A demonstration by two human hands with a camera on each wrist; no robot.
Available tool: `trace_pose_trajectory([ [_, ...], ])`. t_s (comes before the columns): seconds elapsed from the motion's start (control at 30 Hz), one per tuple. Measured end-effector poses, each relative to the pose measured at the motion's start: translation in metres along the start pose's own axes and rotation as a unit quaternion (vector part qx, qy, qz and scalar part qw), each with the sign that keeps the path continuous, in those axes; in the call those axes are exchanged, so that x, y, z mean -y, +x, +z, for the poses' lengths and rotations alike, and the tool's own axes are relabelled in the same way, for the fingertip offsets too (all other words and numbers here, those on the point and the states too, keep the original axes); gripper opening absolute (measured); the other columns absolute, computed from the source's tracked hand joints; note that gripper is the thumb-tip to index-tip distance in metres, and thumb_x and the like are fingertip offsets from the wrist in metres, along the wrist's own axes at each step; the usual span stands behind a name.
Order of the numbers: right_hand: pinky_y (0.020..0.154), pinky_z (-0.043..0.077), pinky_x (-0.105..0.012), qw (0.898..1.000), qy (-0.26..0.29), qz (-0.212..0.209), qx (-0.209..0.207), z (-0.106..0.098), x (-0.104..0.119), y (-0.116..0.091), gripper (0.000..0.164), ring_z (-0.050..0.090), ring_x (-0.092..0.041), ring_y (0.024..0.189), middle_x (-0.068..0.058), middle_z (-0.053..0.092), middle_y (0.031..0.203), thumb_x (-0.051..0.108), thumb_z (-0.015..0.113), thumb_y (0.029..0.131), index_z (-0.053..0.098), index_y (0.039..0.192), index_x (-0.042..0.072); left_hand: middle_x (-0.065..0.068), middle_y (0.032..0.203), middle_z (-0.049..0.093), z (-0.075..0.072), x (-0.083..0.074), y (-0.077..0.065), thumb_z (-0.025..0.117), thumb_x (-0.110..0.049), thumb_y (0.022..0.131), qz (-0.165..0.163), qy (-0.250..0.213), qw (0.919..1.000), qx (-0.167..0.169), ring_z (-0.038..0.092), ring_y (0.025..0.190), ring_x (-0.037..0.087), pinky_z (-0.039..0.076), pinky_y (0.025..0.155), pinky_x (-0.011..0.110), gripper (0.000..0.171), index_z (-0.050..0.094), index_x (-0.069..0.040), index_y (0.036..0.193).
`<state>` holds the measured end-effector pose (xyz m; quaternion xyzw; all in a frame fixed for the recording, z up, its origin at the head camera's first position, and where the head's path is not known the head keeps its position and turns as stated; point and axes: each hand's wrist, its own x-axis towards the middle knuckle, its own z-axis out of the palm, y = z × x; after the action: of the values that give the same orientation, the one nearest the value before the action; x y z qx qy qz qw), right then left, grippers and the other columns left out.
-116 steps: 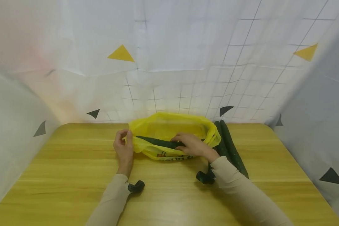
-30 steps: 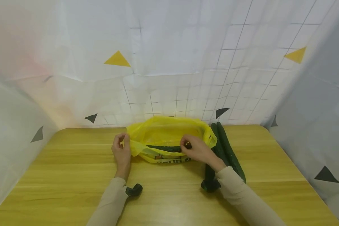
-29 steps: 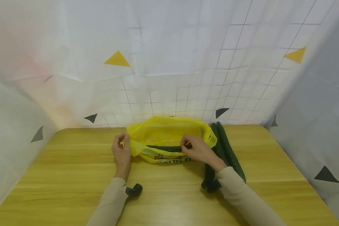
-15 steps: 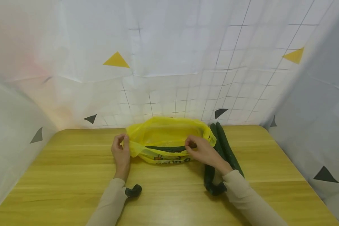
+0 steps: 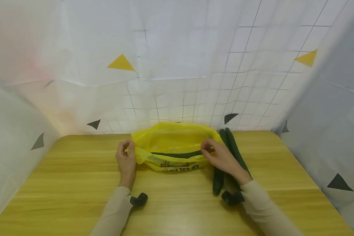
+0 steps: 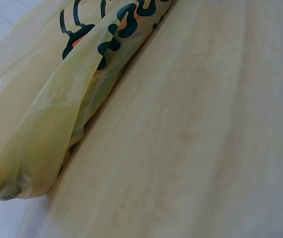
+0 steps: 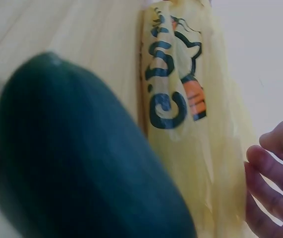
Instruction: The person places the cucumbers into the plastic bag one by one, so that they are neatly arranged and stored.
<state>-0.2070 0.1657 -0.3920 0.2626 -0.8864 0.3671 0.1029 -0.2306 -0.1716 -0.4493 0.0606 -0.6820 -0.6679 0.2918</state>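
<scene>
A yellow plastic bag [image 5: 177,131] lies on its side on the table, its mouth facing up and back. Inside it a dark green cucumber [image 5: 177,154] shows along the front rim. My left hand [image 5: 126,160] pinches the bag's left rim with thumb and finger. At the bag's right rim my right hand [image 5: 222,159] has loosely bent fingers [image 7: 267,181] touching the plastic, and nothing shows between them. Beneath that hand a cucumber's rounded end [image 5: 218,183] sticks out on the table; it looms large as a cucumber [image 7: 82,139] in the right wrist view.
More cucumbers [image 5: 234,147] lie side by side right of the bag, partly under my right forearm. A wrist camera [image 5: 140,199] sits on my left wrist, another camera [image 5: 233,198] on my right. White sheeting [image 5: 171,82] stands behind the table [image 5: 171,209].
The right hand has let go of the cucumber in the bag and moved right along the front rim. That cucumber sits lower in the bag. The left hand has stayed on the left rim.
</scene>
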Motion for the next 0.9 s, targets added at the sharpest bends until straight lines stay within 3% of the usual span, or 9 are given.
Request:
trace_pose_trajectory([
  [0.17,0.076,0.055,-0.038,1.0,-0.002,-0.009,-0.022,-0.007,-0.005,-0.003,0.012,0.061,-0.013,0.085,-0.002,0.065,0.092,0.006,0.064,0.089,0.058,0.1,0.006,0.003,0.101,0.06,-0.001,0.0,0.0,0.059,-0.032,0.093,0.007,0.0,1.0,-0.002,0.051,0.097,0.01,0.038,0.082,0.024,0.024,0.062,-0.009,0.1],
  [0.33,0.076,0.055,-0.036,0.999,-0.001,0.001,-0.032,-0.013,-0.01,-0.006,0.013,0.061,-0.012,0.085,-0.002,0.065,0.093,0.006,0.064,0.088,0.059,0.1,0.008,0.006,0.105,0.06,-0.002,-0.001,0.0,0.058,-0.027,0.094,-0.008,0.005,1.0,0.001,0.05,0.099,0.008,0.037,0.084,0.025,0.021,0.062,-0.008,0.102],
  [0.6,0.069,0.054,-0.03,0.999,-0.003,0.012,-0.053,-0.024,-0.016,-0.01,0.012,0.061,-0.012,0.081,0.0,0.064,0.09,0.007,0.064,0.089,0.058,0.099,0.009,0.01,0.104,0.06,-0.002,-0.032,-0.008,0.056,-0.019,0.095,0.002,0.013,0.9999,0.01,0.049,0.097,0.006,0.037,0.083,0.023,0.019,0.061,-0.002,0.103],
  [0.9,0.067,0.051,-0.023,0.998,-0.002,0.037,-0.053,-0.034,-0.024,-0.016,0.01,0.059,-0.011,0.078,-0.003,0.065,0.088,0.01,0.062,0.091,0.057,0.099,0.01,0.008,0.101,0.059,-0.001,-0.034,-0.01,0.057,-0.017,0.095,-0.002,-0.005,0.9999,0.015,0.05,0.095,0.007,0.038,0.084,0.023,0.017,0.06,-0.002,0.102],
])
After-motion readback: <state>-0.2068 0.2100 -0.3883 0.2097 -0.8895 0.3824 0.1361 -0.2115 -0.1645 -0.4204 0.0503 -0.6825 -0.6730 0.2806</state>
